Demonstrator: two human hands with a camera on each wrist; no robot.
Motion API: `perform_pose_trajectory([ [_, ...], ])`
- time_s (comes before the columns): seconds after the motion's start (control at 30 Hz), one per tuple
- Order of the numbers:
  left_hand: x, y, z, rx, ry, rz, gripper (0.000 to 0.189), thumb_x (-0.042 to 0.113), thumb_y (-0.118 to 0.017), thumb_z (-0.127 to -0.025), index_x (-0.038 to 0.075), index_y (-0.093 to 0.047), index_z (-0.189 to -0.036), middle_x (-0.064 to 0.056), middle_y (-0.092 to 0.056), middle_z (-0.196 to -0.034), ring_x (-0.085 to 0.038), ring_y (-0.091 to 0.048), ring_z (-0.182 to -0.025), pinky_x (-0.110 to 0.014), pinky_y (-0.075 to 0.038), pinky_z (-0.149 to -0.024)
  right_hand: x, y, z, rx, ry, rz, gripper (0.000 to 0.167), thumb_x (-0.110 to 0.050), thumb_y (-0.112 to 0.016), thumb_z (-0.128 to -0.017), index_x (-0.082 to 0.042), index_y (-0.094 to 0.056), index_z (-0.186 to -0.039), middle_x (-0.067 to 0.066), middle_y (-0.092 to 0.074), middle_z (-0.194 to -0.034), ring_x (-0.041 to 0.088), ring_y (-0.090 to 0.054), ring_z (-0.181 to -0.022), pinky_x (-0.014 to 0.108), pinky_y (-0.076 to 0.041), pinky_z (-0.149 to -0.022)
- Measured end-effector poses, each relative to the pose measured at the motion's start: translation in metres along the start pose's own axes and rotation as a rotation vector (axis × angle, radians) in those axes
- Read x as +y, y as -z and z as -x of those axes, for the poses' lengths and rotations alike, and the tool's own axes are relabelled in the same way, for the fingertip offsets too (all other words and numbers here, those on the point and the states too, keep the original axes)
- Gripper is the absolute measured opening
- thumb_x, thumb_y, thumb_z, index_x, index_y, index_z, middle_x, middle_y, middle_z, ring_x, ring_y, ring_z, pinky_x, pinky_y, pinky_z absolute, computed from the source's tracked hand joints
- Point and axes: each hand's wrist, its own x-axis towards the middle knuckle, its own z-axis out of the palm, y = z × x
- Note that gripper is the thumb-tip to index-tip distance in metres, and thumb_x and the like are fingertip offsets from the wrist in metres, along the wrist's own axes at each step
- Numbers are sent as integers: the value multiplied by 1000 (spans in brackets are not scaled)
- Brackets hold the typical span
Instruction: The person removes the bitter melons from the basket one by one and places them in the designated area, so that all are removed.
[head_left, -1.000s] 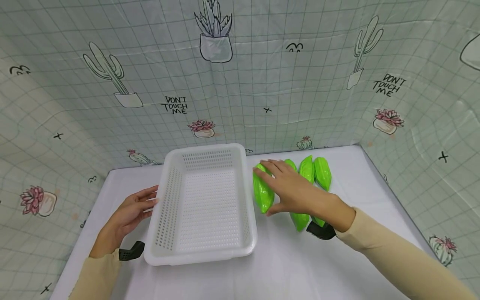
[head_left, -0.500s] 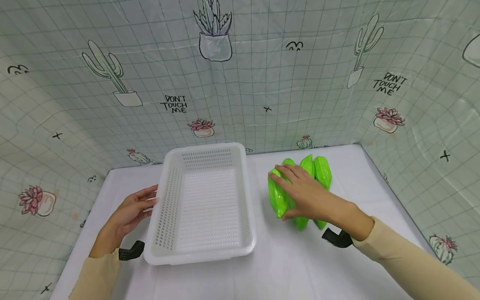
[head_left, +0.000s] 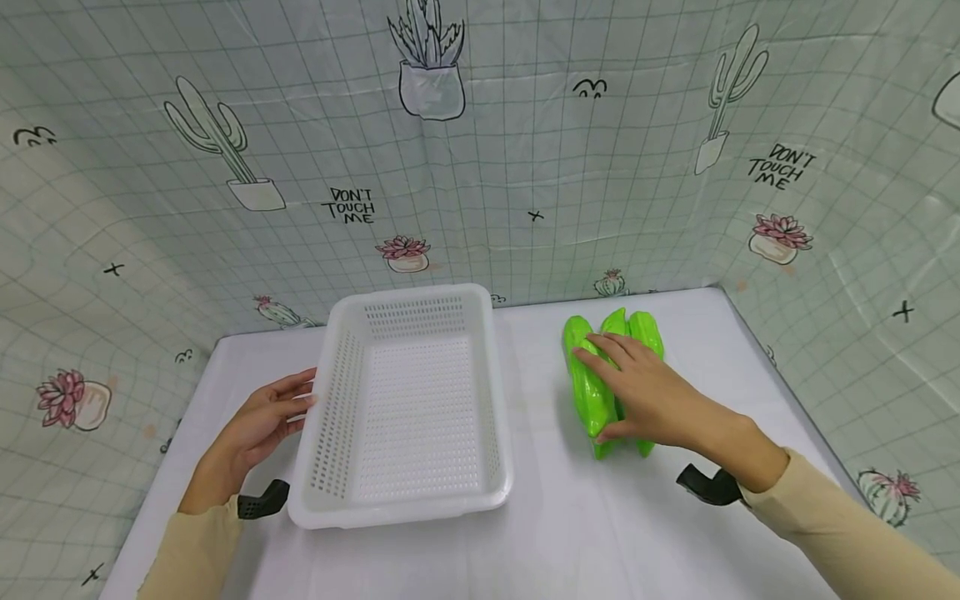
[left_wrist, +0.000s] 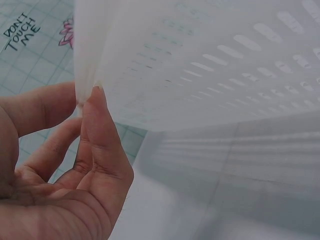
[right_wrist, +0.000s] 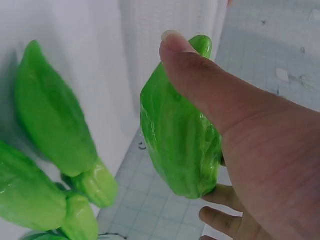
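Note:
My right hand (head_left: 660,396) grips a glossy green ridged fruit (head_left: 595,398) with a pointed end, thumb on one side and fingers on the other. In the right wrist view the held fruit (right_wrist: 175,135) is apart from several like it, among them a green fruit (right_wrist: 52,110) at the left. The head view has these other green fruits (head_left: 647,327) under and beyond the right hand, partly hidden. At the left, my left hand (head_left: 255,425) holds the side of a white perforated plastic basket (head_left: 504,450). Its thumb and fingers pinch the basket edge (left_wrist: 87,55) in the left wrist view.
A white cloth covers the table (head_left: 570,533). Behind and at both sides hangs a grid-patterned curtain (head_left: 480,150) with cactus drawings. The basket stands left of the fruits, with a strip of table between them.
My right hand has moved right, away from the basket, carrying the green fruit over the other fruits. The left hand and basket have stayed in place.

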Motion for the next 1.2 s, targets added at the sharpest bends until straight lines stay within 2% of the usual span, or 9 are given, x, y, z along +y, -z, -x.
perform_pose_trajectory([
  [0.43,2,-1,1,-5,0,15,71,3,-61,-106,-8,-22,-164,14,-68,-114,-4,-71,-98,-23,-59,-80,23,-6,27,-13,-65,-30,115,-37,-102,-65,-1,-43,-156,28,-41,-158,51,-39,-143,70,-32,-115],
  [0.63,1,0,1,-23,-9,20,71,2,-60,-106,-8,-20,-165,15,-67,-116,-4,-71,-100,-23,-59,-81,34,-10,38,8,-69,-38,117,-37,-103,-62,-3,-42,-156,28,-42,-156,53,-38,-142,73,-34,-112],
  [1.2,0,0,1,-11,-2,2,70,3,-59,-107,-7,-20,-165,15,-67,-116,-4,-71,-100,-24,-59,-83,61,-18,69,7,-104,-28,118,-38,-104,-59,-2,-44,-154,28,-42,-155,53,-41,-138,74,-40,-104],
])
